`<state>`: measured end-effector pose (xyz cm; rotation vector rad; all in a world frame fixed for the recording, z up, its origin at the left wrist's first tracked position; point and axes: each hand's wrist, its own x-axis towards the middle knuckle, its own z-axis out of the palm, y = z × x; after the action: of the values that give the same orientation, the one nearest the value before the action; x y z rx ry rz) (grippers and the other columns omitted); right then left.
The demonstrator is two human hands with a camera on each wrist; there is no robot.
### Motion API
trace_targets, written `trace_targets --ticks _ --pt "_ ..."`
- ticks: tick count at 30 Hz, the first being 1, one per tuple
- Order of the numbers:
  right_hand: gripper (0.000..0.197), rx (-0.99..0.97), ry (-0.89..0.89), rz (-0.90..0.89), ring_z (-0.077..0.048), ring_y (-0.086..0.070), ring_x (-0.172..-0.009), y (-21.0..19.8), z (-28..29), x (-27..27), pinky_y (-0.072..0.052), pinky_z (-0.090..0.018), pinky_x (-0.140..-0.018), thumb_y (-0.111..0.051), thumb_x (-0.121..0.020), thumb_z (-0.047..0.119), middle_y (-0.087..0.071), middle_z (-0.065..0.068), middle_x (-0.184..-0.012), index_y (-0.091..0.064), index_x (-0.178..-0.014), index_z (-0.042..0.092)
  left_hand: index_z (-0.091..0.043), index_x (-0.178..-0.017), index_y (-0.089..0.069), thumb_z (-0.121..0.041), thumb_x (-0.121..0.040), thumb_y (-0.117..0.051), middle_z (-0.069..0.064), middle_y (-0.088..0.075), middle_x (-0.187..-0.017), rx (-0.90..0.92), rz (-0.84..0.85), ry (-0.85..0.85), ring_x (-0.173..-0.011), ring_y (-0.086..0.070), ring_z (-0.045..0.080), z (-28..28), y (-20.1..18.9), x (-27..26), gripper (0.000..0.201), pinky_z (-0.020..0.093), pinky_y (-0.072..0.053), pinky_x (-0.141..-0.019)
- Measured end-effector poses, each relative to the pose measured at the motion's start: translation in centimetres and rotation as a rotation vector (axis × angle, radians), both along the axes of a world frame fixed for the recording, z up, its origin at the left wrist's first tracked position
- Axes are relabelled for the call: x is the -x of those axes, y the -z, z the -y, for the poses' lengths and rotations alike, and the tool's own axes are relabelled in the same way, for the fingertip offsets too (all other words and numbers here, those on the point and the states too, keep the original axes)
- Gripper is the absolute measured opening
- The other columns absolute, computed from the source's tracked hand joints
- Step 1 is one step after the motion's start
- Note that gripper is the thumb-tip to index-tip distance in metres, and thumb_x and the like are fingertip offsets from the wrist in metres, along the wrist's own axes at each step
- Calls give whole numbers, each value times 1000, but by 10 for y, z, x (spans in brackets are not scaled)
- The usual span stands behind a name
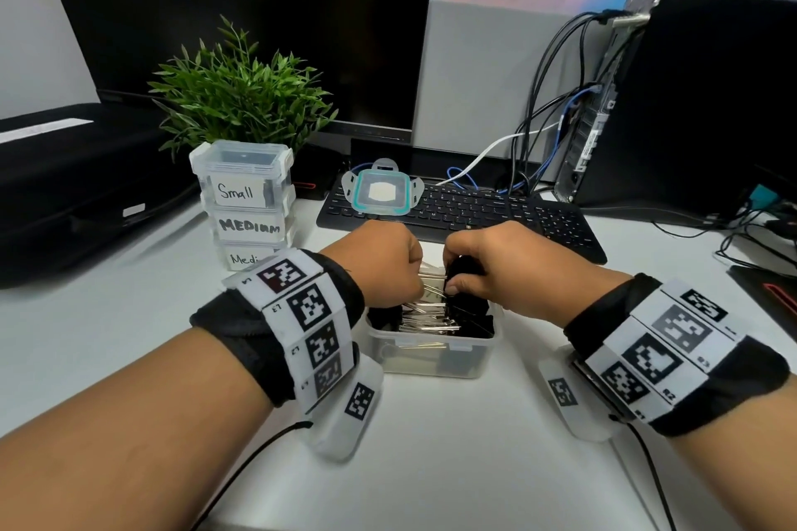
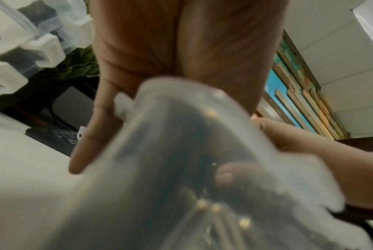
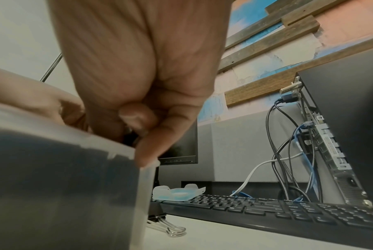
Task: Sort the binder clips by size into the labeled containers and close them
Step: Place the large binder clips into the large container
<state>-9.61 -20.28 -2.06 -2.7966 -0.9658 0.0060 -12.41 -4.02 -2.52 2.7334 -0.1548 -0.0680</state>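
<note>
Both wrists hung low in the frame over a clear open tub (image 1: 431,351) of black binder clips (image 1: 435,317) at centre. Fingers of the right hand (image 1: 500,267) curled around a black clip; the left hand (image 1: 379,267) dug in beside it, fingers curled, though what it held I couldn't tell. One loose clip (image 3: 168,225) lay just beside the tub. Stacked labelled containers (image 1: 246,203) stood closed, upper left. Behind, a teal-rimmed lid (image 1: 381,192) rested on the keyboard (image 1: 496,216).

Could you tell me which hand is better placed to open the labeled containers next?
Left, probably: the left hand is nearer the stacked clear labeled containers, while the right hand grips black binder clips.
</note>
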Motion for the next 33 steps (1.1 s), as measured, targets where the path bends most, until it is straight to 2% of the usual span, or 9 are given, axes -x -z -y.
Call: trace_targets --ticks 4,9,17,18,21,23,27,31,33 --pt "16 -15 -22 68 -13 -58 -82 0 3 1 -48 -28 -74 -64 -88 26 -65 8 -87 -62 -104 26 -18 -98 -75 -20 -88 -54 1 -70 -98 -64 -19 32 -95 -61 17 1 -1 4 23 29 -52 -83" --pt "18 4 -42 75 -12 -59 -88 -1 2 -2 -48 -29 -77 -64 -87 26 -66 8 -95 -63 -105 29 -20 -115 -68 -21 -95 -46 -1 -65 -115 -203 -49 150 -111 -52 17 2 -6 6 30 31 -45 -95" --pt "18 93 -52 109 -15 -59 -90 -6 -2 -2 -49 -31 -77 -63 -87 31 -65 7 -96 -62 -105 29 -14 -113 -67 -15 -94 -44 2 -64 -114 -239 -54 182 -98 -48 14 0 -4 3 29 29 -45 -90" --pt "18 100 -53 113 -15 -59 -89 -7 -2 -2 -49 -31 -77 -63 -87 32 -65 7 -96 -62 -105 29 -12 -113 -66 -15 -94 -43 3 -64 -114 -252 -51 184 -96 -48 15 0 -4 3 29 29 -45 -87" --pt "17 98 -36 102 -13 -56 -81 -8 -4 0 -50 -31 -75 -63 -86 33 -63 8 -90 -61 -103 29 -9 -113 -64 -14 -95 -42 6 -63 -113 -282 -38 202 -87 -47 15 0 -2 2 28 23 -37 -63" --pt "14 103 -27 94 -11 -52 -75 -8 -5 2 -48 -28 -70 -64 -85 32 -58 11 -80 -60 -99 30 -10 -116 -63 -9 -95 -41 3 -62 -108 -301 -86 211 -87 -46 13 0 -1 2 31 18 -33 -56" --pt "15 126 3 56 -9 -49 -71 -12 -10 3 -38 -24 -64 -66 -84 29 -50 15 -68 -52 -86 34 -12 -114 -64 -5 -92 -43 -5 -53 -96 -220 -117 201 -85 -46 11 -1 -2 5 31 20 -35 -69" --pt "10 111 22 -8 -3 -50 -67 -13 -13 -2 -42 -24 -65 -73 -80 29 -55 14 -69 -66 -87 26 -16 -100 -59 -1 -91 -41 -3 -49 -94 -211 -137 212 -83 -43 12 0 -1 5 25 12 -30 -53" --pt "10 100 30 -38 -7 -56 -73 -12 -11 -2 -48 -26 -70 -73 -80 29 -62 11 -75 -70 -89 26 -18 -100 -59 -1 -91 -40 -3 -48 -94 -205 -147 215 -83 -43 13 0 -1 5 27 10 -28 -53"
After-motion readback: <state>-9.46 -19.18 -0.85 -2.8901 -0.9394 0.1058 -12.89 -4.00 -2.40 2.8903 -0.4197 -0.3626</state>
